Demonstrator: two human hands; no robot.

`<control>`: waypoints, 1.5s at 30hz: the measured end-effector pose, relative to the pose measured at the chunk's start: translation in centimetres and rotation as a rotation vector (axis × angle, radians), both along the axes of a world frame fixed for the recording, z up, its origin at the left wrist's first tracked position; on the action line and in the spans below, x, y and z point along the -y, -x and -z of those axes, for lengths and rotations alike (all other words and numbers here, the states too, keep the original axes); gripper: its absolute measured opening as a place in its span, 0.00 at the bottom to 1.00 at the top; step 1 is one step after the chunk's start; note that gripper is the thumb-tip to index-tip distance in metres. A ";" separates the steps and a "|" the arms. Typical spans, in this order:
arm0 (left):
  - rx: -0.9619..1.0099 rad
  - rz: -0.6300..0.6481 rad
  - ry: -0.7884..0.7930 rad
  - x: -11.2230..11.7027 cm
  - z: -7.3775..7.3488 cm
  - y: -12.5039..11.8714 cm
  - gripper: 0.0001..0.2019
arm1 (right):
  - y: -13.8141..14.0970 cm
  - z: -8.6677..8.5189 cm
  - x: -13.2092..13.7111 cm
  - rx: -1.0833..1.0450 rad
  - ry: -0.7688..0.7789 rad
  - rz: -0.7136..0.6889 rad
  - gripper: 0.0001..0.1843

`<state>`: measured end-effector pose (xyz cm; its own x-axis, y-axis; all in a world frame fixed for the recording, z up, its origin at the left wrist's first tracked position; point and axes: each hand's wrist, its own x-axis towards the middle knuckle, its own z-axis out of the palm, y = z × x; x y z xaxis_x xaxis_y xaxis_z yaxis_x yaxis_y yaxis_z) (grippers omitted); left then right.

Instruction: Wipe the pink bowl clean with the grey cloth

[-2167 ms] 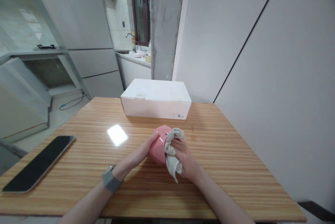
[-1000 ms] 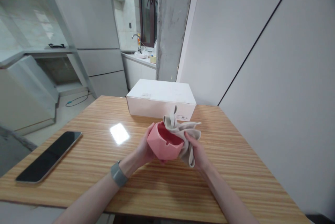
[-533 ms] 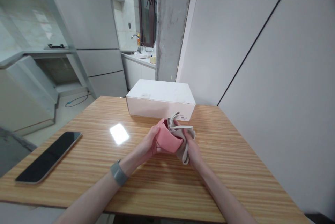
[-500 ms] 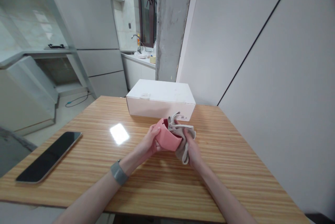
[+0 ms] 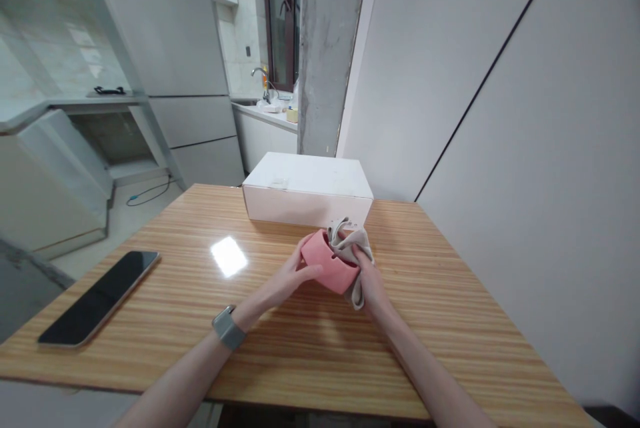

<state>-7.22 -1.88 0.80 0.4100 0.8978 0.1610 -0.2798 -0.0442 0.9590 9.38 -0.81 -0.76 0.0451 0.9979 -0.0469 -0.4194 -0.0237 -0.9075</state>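
Note:
My left hand (image 5: 300,271) is closed around a pink hollow container (image 5: 327,267), its thumb lying along the near side. The container is held tilted above the table, with its opening facing right toward the cloth. A beige-grey cloth (image 5: 356,241) is bunched in my right hand (image 5: 369,276), whose fingers are partly covered by its folds. Part of the cloth lies against the container's opening, and a loose end hangs below. How deep it reaches inside is hidden.
On the wood-grain table (image 5: 240,361), a white box (image 5: 307,191) stands just behind my hands. A black-screened phone (image 5: 100,298) lies at the left. A pale wall (image 5: 500,168) runs along the right side. Kitchen cabinets and a sink are farther back.
The pink container has turned in my left hand and shifted slightly right. My left thumb now lies across its near side. The cloth has moved with my right hand and folded differently.

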 end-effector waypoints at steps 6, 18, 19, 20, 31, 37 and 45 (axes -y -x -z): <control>-0.127 0.053 0.021 0.0 -0.5 0.5 0.44 | -0.9 0.0 -0.3 0.120 -0.012 0.056 0.15; -0.403 -0.272 -0.352 0.0 0.0 0.0 0.46 | -0.6 -0.1 -0.3 0.097 -0.103 -0.034 0.17; -0.433 -0.313 -0.396 0.0 0.1 -0.1 0.47 | -0.6 -0.1 -0.3 0.104 -0.110 -0.023 0.17; -0.462 -0.342 -0.431 0.1 0.2 -0.2 0.49 | -0.5 -0.1 -0.3 0.117 -0.120 -0.015 0.16; -0.346 -0.137 -0.391 0.5 0.2 -0.3 0.47 | -0.9 0.2 -0.2 0.158 -0.077 0.041 0.20; -0.434 -0.246 -0.430 -0.2 0.4 0.1 0.53 | -1.1 0.0 -0.4 0.202 -0.108 -0.050 0.17; -0.474 -0.249 -0.506 -0.1 0.4 0.1 0.52 | -1.0 -0.2 -0.3 0.219 -0.112 -0.033 0.16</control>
